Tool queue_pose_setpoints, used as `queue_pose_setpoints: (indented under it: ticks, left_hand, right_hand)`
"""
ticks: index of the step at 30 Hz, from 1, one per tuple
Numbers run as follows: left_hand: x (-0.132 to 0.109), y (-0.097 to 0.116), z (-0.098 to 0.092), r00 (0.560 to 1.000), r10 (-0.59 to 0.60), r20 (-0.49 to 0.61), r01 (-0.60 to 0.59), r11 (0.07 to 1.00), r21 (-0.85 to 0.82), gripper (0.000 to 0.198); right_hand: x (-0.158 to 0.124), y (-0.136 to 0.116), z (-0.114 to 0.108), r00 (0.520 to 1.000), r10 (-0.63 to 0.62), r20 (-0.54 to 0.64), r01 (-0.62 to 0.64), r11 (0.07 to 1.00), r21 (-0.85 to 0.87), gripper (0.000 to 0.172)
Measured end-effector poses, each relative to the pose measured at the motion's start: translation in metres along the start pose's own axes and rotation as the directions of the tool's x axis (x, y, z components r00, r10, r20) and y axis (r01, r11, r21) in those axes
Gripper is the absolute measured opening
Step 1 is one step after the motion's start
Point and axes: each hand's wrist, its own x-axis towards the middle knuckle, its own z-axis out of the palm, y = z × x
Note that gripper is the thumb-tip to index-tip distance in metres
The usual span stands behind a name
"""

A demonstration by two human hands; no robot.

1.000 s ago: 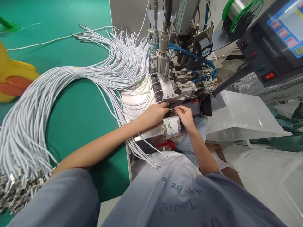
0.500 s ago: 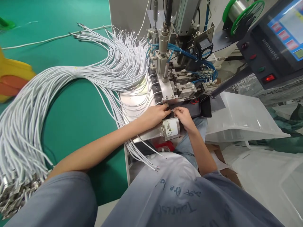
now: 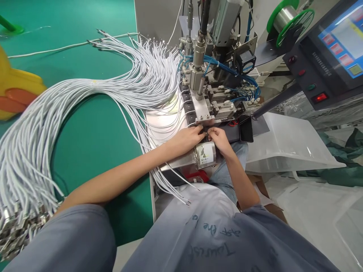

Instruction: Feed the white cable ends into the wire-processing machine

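Note:
My left hand rests at the front edge of the wire machine, palm down. Its fingers are bent together by the black fixture, and whatever they grip is hidden. My right hand faces it from the right, thumb and forefinger pinched on a small metallic piece whose kind is too small to tell. White cables run past the left wrist into the row of black slots. Just below both hands sits a round metal body with a white label.
A thick bundle of white cables curves over the green table mat. A dark phone-like slab lies right of the machine. A green-rimmed solder wire spool, a control panel and translucent plastic bins stand at the right.
The camera view has shifted slightly. Both hands stay at the same spot by the fixture, with only tiny finger movement.

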Motion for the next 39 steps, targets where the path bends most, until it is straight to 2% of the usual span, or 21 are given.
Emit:
queue_pose_setpoints:
  ticks: [2, 7, 8, 10, 12, 14, 15, 16, 17, 19, 20, 22, 24, 25, 27, 29, 32, 35, 39]
  left_hand:
    - [-0.002, 0.003, -0.006, 0.999, -0.023, 0.023, 0.023, 1.0, 0.018, 0.026]
    - [-0.009, 0.008, -0.024, 0.973, -0.18, 0.141, 0.176, 0.984, 0.042, 0.023]
    - [-0.01, 0.008, -0.026, 0.971, -0.193, 0.14, 0.191, 0.981, 0.027, 0.023]
    - [-0.01, 0.007, -0.026, 0.974, -0.195, 0.115, 0.197, 0.98, -0.009, 0.022]
    - [-0.01, 0.005, -0.023, 0.974, -0.209, 0.089, 0.213, 0.977, -0.028, 0.022]
    - [-0.009, 0.004, -0.02, 0.963, -0.258, 0.082, 0.26, 0.966, -0.006, 0.022]
    - [-0.008, 0.004, -0.019, 0.952, -0.295, 0.085, 0.294, 0.955, 0.021, 0.023]
    - [-0.007, 0.004, -0.019, 0.938, -0.333, 0.092, 0.33, 0.943, 0.049, 0.024]
    - [-0.006, 0.005, -0.019, 0.926, -0.365, 0.098, 0.359, 0.931, 0.071, 0.025]
    - [-0.006, 0.009, -0.021, 0.914, -0.394, 0.097, 0.387, 0.919, 0.079, 0.027]
    - [-0.006, 0.012, -0.022, 0.92, -0.382, 0.088, 0.378, 0.924, 0.058, 0.027]
    - [-0.007, 0.021, -0.027, 0.953, -0.296, 0.061, 0.299, 0.953, -0.046, 0.023]
    - [-0.009, 0.032, -0.03, 0.988, -0.154, 0.022, 0.155, 0.96, -0.235, 0.023]
    - [-0.01, 0.037, -0.03, 0.996, -0.083, -0.014, 0.073, 0.936, -0.344, 0.026]
    - [-0.012, 0.043, -0.029, 0.993, -0.008, -0.116, -0.055, 0.848, -0.527, 0.033]
    - [-0.012, 0.045, -0.024, 0.979, -0.035, -0.202, -0.104, 0.766, -0.634, 0.035]
    - [-0.01, 0.039, -0.017, 0.952, -0.167, -0.258, -0.072, 0.693, -0.718, 0.031]
    - [-0.006, 0.031, -0.014, 0.925, -0.228, -0.304, -0.086, 0.654, -0.751, 0.022]
    - [-0.005, 0.029, -0.017, 0.916, -0.188, -0.355, -0.162, 0.636, -0.754, 0.022]
  right_hand:
    - [0.001, 0.002, 0.001, 0.998, -0.04, 0.039, 0.041, 0.999, -0.02, 0.029]
    - [0.008, 0.01, -0.002, 0.988, -0.132, 0.083, 0.14, 0.986, -0.09, 0.03]
    - [0.008, 0.011, -0.004, 0.987, -0.15, 0.049, 0.155, 0.98, -0.128, 0.03]
    - [0.001, 0.007, -0.008, 0.972, -0.214, -0.095, 0.19, 0.958, -0.214, 0.028]
    - [-0.02, 0.0, -0.008, 0.903, -0.322, -0.283, 0.236, 0.925, -0.298, 0.025]
    - [-0.052, -0.009, 0.0, 0.809, -0.441, -0.39, 0.299, 0.879, -0.372, 0.021]
    - [-0.069, -0.013, 0.006, 0.772, -0.497, -0.397, 0.328, 0.846, -0.42, 0.02]
    - [-0.087, -0.015, 0.015, 0.768, -0.54, -0.344, 0.361, 0.808, -0.465, 0.018]
    - [-0.102, -0.015, 0.025, 0.812, -0.544, -0.21, 0.391, 0.775, -0.496, 0.015]
    - [-0.125, -0.008, 0.045, 0.91, -0.41, 0.054, 0.372, 0.752, -0.544, 0.012]
    - [-0.132, -0.003, 0.054, 0.937, -0.302, 0.174, 0.347, 0.757, -0.553, 0.013]
    - [-0.136, 0.005, 0.062, 0.931, -0.102, 0.35, 0.283, 0.809, -0.515, 0.016]
    - [-0.131, 0.006, 0.056, 0.919, -0.021, 0.394, 0.209, 0.873, -0.44, 0.015]
    - [-0.127, 0.003, 0.048, 0.935, -0.028, 0.354, 0.178, 0.9, -0.397, 0.014]
    - [-0.117, -0.01, 0.025, 0.983, -0.1, 0.157, 0.146, 0.938, -0.316, 0.013]
    - [-0.106, -0.025, 0.003, 0.985, -0.173, 0.001, 0.169, 0.962, -0.213, 0.01]
    - [-0.093, -0.038, -0.017, 0.963, -0.219, -0.155, 0.212, 0.975, -0.06, 0.016]
    - [-0.085, -0.039, -0.015, 0.962, -0.207, -0.179, 0.225, 0.971, 0.086, 0.021]
    - [-0.083, -0.036, 0.0, 0.943, -0.24, -0.232, 0.279, 0.949, 0.149, 0.017]
